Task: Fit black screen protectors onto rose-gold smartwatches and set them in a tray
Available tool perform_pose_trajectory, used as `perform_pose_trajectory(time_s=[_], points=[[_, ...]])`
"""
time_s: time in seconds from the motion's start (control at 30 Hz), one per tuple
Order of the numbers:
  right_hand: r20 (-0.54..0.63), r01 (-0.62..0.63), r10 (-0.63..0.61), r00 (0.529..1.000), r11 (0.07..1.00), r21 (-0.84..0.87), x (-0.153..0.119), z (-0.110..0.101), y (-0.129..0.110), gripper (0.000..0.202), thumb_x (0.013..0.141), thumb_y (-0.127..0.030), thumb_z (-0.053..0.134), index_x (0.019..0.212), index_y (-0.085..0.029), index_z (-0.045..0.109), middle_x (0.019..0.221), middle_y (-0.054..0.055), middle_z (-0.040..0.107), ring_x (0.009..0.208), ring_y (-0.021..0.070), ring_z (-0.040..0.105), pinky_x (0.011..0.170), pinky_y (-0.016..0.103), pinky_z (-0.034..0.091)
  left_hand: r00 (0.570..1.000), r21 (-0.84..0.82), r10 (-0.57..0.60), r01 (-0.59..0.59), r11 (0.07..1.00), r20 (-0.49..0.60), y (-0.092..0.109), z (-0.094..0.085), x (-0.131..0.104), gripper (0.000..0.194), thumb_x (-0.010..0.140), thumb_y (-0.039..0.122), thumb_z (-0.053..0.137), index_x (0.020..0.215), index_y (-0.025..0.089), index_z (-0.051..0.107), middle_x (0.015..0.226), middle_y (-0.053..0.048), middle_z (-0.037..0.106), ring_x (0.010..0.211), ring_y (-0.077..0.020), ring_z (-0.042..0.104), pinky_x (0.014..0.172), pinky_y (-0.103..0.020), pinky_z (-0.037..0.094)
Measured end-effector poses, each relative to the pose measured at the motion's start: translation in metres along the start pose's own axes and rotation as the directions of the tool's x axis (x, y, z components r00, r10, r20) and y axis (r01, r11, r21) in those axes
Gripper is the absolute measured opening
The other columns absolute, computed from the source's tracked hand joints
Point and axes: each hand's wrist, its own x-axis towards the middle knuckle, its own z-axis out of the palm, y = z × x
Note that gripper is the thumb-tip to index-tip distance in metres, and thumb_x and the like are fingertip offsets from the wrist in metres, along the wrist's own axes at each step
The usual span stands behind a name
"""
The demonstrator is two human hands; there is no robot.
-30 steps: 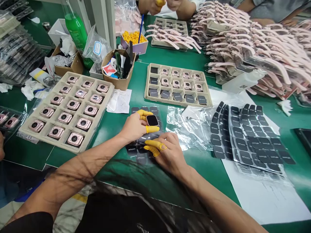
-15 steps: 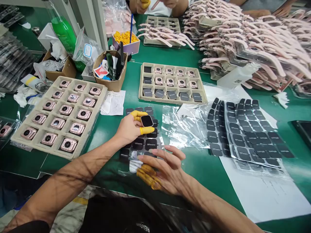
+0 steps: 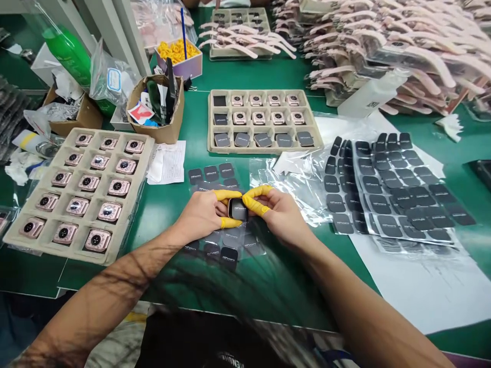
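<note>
My left hand (image 3: 209, 212) grips a square watch case (image 3: 230, 209) between yellow-covered fingertips, its face turned up. On that face lies a dark square film sticker (image 3: 239, 209) with pale lettering. My right hand (image 3: 270, 207) is closed in a pinch, also in yellow finger cots, at the sticker's upper right corner. Both hands meet over clear sheets of dark square stickers (image 3: 211, 174) on the green table. To the left stands a moulded tray (image 3: 132, 217) of pink watch cases, and ahead a second tray (image 3: 264, 150) holds watch cases and dark-faced ones.
Several sticker sheets (image 3: 387, 194) lie at the right over white paper (image 3: 414, 291). Pink watch straps (image 3: 368, 46) are heaped at the back right beside a white bottle (image 3: 372, 94). A cardboard box (image 3: 172, 120) and a box of yellow finger cots (image 3: 192, 66) stand at the back left.
My right hand has risen from the near sticker sheet to the watch case and closed at its corner. The plain black face now carries a lettered sticker. The view has shifted slightly.
</note>
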Motion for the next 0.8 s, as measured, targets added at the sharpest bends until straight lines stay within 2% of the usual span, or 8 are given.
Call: perform_pose_trajectory(time_s=[0.1,0.2,0.43,0.67,0.73,0.8], points=[[-0.013,-0.041,0.041,0.999,0.999,0.025,-0.001,0.001,0.0,0.053,0.054,-0.063,0.096,0.079,-0.023,0.072,0.076,0.0,0.071,0.071,0.0177,0.066,0.067,0.032,0.057,1.0,0.06,0.008,-0.008,0.998,-0.007,0.001,0.001,0.0,0.061,0.064,0.026,0.092,0.124,0.023,0.081,0.071,0.005,0.076,0.07,-0.0164,0.074,0.073,-0.025,0.059],[-0.023,-0.024,0.025,0.999,1.0,0.015,-0.001,0.001,0.001,0.054,0.057,-0.065,0.095,0.081,-0.022,0.072,0.076,0.0,0.071,0.07,0.0169,0.066,0.067,0.032,0.056,1.0,0.085,0.002,-0.001,0.996,-0.013,0.002,0.002,0.0,0.058,0.065,0.025,0.092,0.122,0.023,0.081,0.072,0.004,0.077,0.07,-0.0169,0.075,0.073,-0.026,0.06],[-0.037,-0.013,0.012,0.999,0.999,-0.029,-0.002,0.002,0.003,0.056,0.06,-0.068,0.093,0.083,-0.021,0.072,0.078,0.002,0.073,0.073,0.0178,0.067,0.068,0.032,0.055,0.999,0.053,-0.019,0.021,0.998,-0.031,0.001,0.003,0.0,0.056,0.063,0.028,0.095,0.118,0.025,0.083,0.07,0.002,0.077,0.068,-0.0208,0.075,0.071,-0.03,0.061],[-0.023,0.0,-0.002,1.0,0.997,-0.073,-0.002,0.003,0.007,0.053,0.065,-0.065,0.091,0.086,-0.021,0.071,0.082,0.003,0.072,0.078,0.019,0.067,0.073,0.035,0.057,0.999,0.053,-0.013,0.015,0.998,-0.037,0.002,0.002,0.001,0.055,0.063,0.028,0.095,0.117,0.026,0.083,0.069,0.003,0.076,0.068,-0.0201,0.074,0.072,-0.031,0.061],[-0.027,0.003,-0.005,1.0,0.996,-0.088,-0.003,0.002,0.008,0.054,0.067,-0.063,0.091,0.094,-0.021,0.07,0.086,0.002,0.071,0.078,0.0181,0.067,0.071,0.034,0.058,0.999,0.044,-0.014,0.016,0.999,-0.037,0.002,0.002,0.001,0.056,0.063,0.027,0.094,0.117,0.026,0.082,0.07,0.003,0.076,0.069,-0.0198,0.074,0.072,-0.031,0.061],[-0.103,0.028,-0.038,0.994,0.996,-0.09,-0.004,0.0,0.011,0.058,0.072,-0.061,0.089,0.109,-0.023,0.065,0.097,0.002,0.068,0.074,0.0158,0.067,0.067,0.034,0.061,0.999,0.002,-0.035,0.035,0.999,-0.036,0.003,0.003,-0.001,0.055,0.063,0.025,0.094,0.116,0.025,0.082,0.071,0.002,0.076,0.071,-0.0199,0.075,0.072,-0.031,0.061]])
